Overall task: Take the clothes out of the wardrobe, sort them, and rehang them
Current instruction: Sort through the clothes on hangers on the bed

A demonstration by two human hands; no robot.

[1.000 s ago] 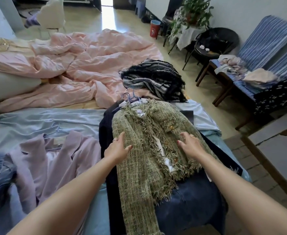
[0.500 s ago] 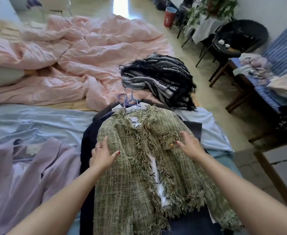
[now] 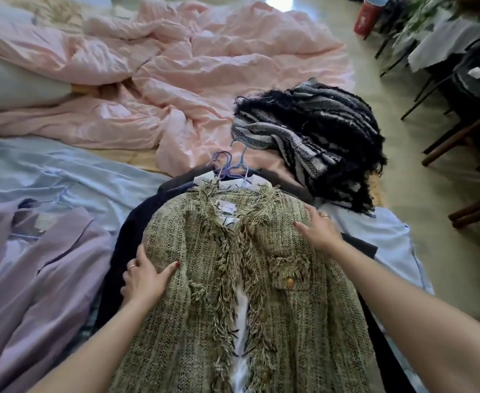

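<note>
So I've got both hands flat on the jacket (image 3: 261, 279), left hand (image 3: 142, 279) and right hand (image 3: 318, 231) fingers spread, probably smoothing it on the stack before rehanging.

A rumpled pink duvet (image 3: 193, 78) lies near a red bin (image 3: 365, 17).

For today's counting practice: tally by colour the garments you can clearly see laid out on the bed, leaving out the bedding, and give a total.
Green: 1, the fringed tweed jacket
Lilac: 1, the lilac jacket
Black-and-white: 1, the striped fringed garment
Dark navy: 1, the dark garment under the green one
Total: 4
</note>
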